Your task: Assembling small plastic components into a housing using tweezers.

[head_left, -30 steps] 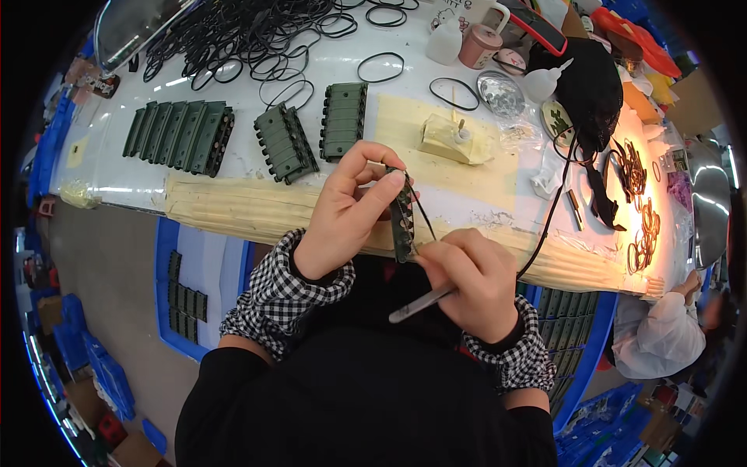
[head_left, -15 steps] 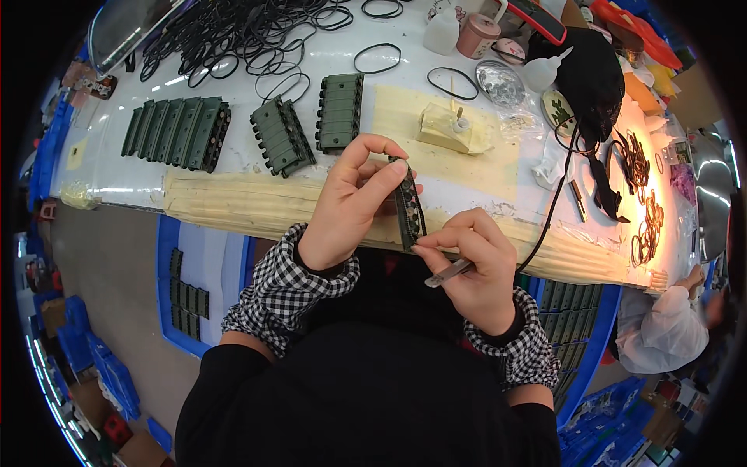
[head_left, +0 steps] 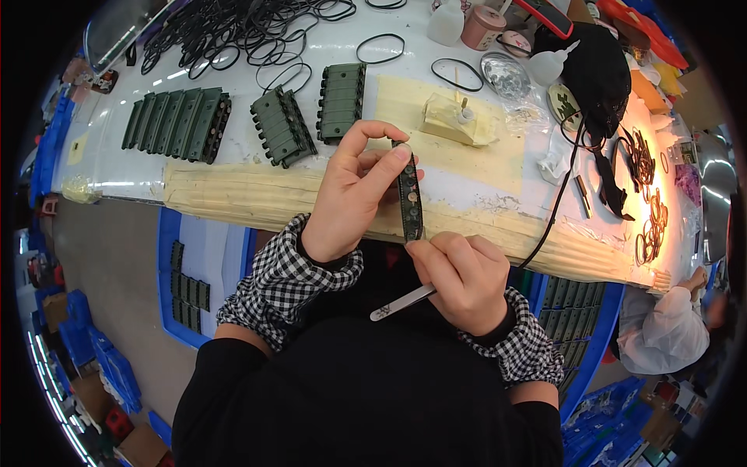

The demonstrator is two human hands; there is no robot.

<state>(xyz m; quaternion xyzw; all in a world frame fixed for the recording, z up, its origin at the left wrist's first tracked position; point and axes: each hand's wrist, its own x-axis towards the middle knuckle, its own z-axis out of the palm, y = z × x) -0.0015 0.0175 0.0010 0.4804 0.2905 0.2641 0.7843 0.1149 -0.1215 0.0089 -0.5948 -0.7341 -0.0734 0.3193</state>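
Observation:
Upright over the table's near edge is a dark green model tank hull, with small road wheels along its side and a black rubber track around it. My left hand is closed on its far end, thumb and fingertips pinching it. The fingertips of my right hand pinch the near end. A pair of metal tweezers is also tucked in that hand, pointing down to the left. Beyond my hands lie more green hulls: a row, a tilted pair and another group.
Black rubber loops pile up at the far left. A tape-wrapped block, a pink cup and a black cloth stand to the right. Blue trays with hulls flank my lap. A co-worker sits at right.
The hull has turned so its wheeled side faces me more squarely. My right hand has moved slightly left and down, and the tweezers now stick out farther to the left.

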